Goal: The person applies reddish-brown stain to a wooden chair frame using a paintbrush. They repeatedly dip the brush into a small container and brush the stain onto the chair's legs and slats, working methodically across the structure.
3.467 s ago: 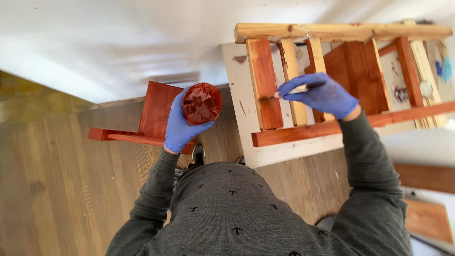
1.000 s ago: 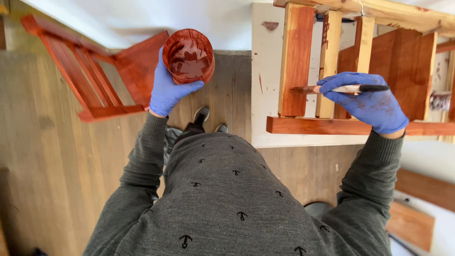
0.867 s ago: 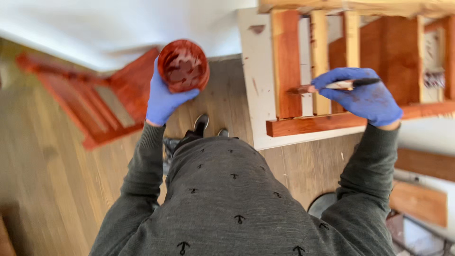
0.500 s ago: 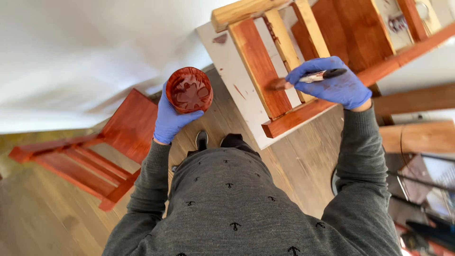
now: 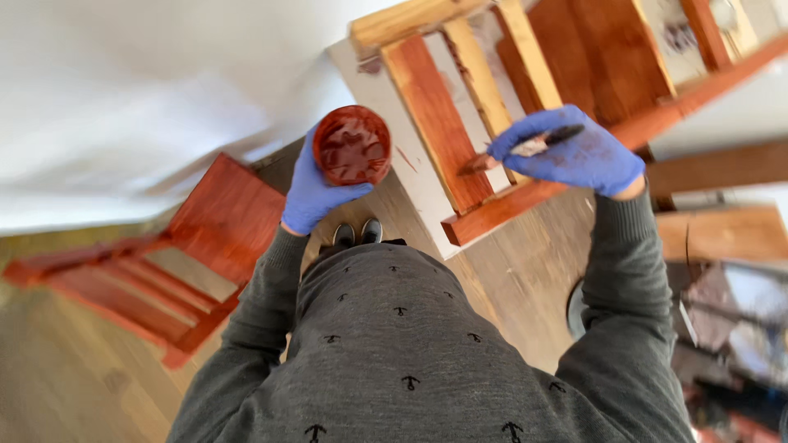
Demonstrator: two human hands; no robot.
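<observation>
Two gloved hands work apart above a wooden floor [image 5: 525, 287]. At about eleven o'clock from the person's chest, the left hand [image 5: 316, 193] is wrapped around a small round cup [image 5: 351, 145], its fingers closed under and behind it. The cup stands open side up, and its inside is coated and pooled with dark red-brown stain. At about one o'clock, the right hand [image 5: 574, 152] is closed on a paintbrush [image 5: 517, 150], whose bristle end touches a red-stained slat [image 5: 437, 123] of the wooden frame [image 5: 525, 90]. Beside that slat, toward two o'clock, run paler slats not yet stained, and a stained crossbar [image 5: 542, 197] passes just under the right hand. The frame rests on a pale board [image 5: 414, 197], whose lower edge ends just short of the person's shoes [image 5: 357, 234]. Open floor lies between the board's edge and the body, and more of it at five o'clock. At nine o'clock a second stained slatted piece [image 5: 156, 279] lies flat on the floor, near the left elbow. White sheeting [image 5: 148, 98] covers the ground from nine to twelve o'clock.
</observation>
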